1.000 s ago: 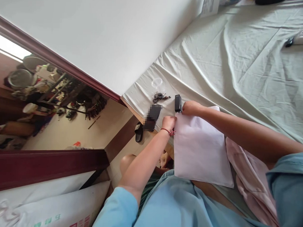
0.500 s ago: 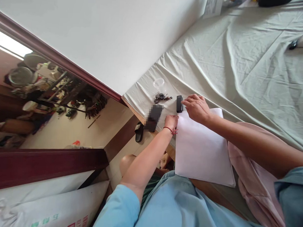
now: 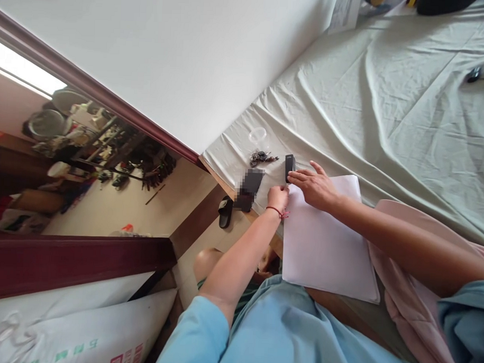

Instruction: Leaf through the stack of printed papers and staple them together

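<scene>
A stack of white paper (image 3: 327,248) lies at the edge of the cloth-covered surface. My left hand (image 3: 279,196), a red string on its wrist, is closed at the stack's far left corner and pinches it. A black stapler (image 3: 289,164) sits at that same corner. My right hand (image 3: 314,186) lies over the paper with its fingers stretched out, and the fingertips touch the near end of the stapler. The jaws of the stapler are hidden.
A dark, pixelated object (image 3: 248,188), a bunch of keys (image 3: 262,158) and a clear round lid (image 3: 258,134) lie left of the stapler. Pink cloth (image 3: 397,293) is bunched under my right forearm. A white wall (image 3: 159,62) rises behind. A black slipper (image 3: 225,211) is on the floor.
My right hand has come down from the stapler's side, its fingers straightening out flat near its lower end. My left hand stays at the paper's corner. The view has shifted slightly.
</scene>
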Available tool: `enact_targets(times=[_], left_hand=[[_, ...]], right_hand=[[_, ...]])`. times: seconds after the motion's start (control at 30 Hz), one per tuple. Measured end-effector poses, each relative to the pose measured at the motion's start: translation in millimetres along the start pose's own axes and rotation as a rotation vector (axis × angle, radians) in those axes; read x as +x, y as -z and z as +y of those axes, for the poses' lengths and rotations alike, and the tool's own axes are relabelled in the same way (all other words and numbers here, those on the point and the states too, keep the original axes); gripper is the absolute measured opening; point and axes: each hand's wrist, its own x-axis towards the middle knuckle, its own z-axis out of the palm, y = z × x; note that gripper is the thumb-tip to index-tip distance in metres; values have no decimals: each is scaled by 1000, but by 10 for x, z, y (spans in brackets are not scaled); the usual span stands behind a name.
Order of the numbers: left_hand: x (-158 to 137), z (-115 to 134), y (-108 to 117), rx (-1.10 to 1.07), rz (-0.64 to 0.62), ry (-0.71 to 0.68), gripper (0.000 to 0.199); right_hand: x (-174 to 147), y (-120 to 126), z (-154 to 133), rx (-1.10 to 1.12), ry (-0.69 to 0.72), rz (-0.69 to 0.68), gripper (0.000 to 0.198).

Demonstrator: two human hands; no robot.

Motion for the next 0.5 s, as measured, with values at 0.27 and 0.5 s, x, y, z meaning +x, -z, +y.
enact_targets(times=[0.27, 0.5], left_hand=[[-545, -27, 37, -51, 37, -86, 26], [-799, -160, 289, -531, 77, -139, 40]], right_hand=[[-221, 506, -3, 97, -224, 66, 50], [-801, 671, 311, 439, -523, 14, 60]])
